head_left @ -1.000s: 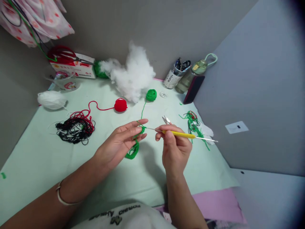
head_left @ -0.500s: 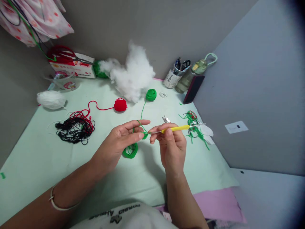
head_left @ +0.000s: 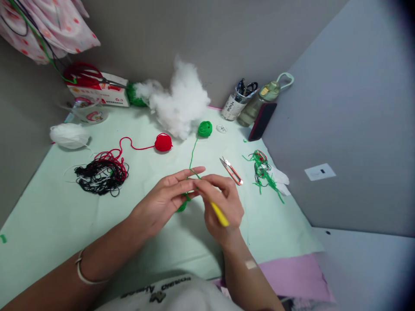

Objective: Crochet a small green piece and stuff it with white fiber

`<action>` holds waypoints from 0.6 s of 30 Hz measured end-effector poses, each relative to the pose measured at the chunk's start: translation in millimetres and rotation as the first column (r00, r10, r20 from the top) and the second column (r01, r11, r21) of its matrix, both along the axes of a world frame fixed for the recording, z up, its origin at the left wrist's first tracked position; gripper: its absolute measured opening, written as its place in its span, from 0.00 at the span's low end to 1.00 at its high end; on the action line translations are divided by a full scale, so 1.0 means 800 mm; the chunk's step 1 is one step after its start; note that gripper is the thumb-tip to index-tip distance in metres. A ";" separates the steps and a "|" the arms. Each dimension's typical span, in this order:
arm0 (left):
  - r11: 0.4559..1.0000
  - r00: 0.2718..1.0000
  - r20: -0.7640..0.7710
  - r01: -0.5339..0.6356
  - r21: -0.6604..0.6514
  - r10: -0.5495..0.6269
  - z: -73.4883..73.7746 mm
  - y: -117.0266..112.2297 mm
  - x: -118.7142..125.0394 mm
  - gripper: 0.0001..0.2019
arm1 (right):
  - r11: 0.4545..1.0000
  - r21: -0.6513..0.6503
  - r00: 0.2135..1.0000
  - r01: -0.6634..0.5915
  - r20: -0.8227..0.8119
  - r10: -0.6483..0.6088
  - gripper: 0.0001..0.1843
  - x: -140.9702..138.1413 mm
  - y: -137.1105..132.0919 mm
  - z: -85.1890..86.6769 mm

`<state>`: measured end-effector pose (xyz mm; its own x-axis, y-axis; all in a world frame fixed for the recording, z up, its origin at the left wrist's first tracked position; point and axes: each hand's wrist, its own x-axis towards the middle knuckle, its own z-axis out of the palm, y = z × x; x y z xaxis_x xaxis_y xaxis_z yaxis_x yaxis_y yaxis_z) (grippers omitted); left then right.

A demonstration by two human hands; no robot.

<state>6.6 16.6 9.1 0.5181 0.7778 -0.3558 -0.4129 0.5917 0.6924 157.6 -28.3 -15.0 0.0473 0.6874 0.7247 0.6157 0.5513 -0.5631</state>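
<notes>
While two hands meet at the fingertips above the pale green tabletop [head_left: 58,194], the right hand [head_left: 223,207] clasps one yellow-handled hook [head_left: 219,214], its long axis slanting from lower right up leftward toward the left hand [head_left: 171,194], its tip hidden. The left fingers hold green yarn [head_left: 183,207], one strand running away to one small green ball [head_left: 205,129]. Beyond lie one red ball [head_left: 163,143] and one pair of snips [head_left: 231,171]
</notes>
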 end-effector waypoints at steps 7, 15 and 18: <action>0.991 0.996 -0.081 -0.013 0.136 0.024 -0.004 0.001 -0.003 0.17 | 0.971 -0.126 0.839 -0.205 -0.533 0.108 0.10 -0.007 0.012 0.014; 0.983 0.992 -0.115 -0.028 0.181 0.049 -0.006 -0.001 -0.002 0.17 | 0.960 -0.150 0.810 -0.237 -0.576 0.109 0.10 -0.007 0.011 0.010; 0.985 0.988 -0.134 -0.057 0.161 0.079 -0.004 0.001 -0.004 0.18 | 0.951 -0.150 0.720 -0.271 -0.687 0.097 0.10 -0.002 0.011 0.009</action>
<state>3.5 17.0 6.2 0.4161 0.8609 -0.2926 -0.3409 0.4460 0.8275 155.8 -19.2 -7.9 0.3104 0.8715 0.3796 -0.0656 0.4180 -0.9061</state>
